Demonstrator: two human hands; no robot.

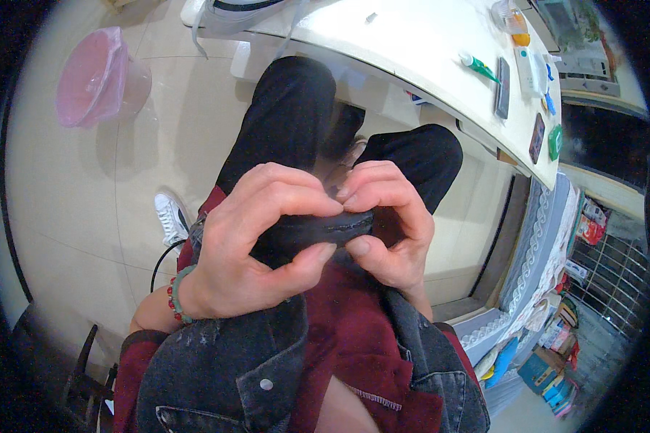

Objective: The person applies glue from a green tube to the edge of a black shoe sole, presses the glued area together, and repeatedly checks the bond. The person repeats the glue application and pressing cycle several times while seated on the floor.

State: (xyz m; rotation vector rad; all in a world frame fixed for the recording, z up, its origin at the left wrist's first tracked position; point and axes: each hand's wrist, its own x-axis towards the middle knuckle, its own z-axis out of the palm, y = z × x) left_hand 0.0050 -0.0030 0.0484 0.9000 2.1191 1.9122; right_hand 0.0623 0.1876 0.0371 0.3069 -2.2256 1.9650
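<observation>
Your left hand (249,245) and right hand (386,224) both pinch the small dark object (318,229) between them, above your lap, white table edge (412,79) just ahead.

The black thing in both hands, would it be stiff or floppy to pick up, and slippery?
The black object looks fairly stiff: it keeps a flat shape pinched between the left hand and right hand. Probably light, since fingertips alone hold it. Its dull surface suggests decent grip.

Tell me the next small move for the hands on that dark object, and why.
Probably pry gently at the seam: the left hand and right hand both pinch the dark oval object, thumbs underneath, fingertips meeting along its top edge.
</observation>
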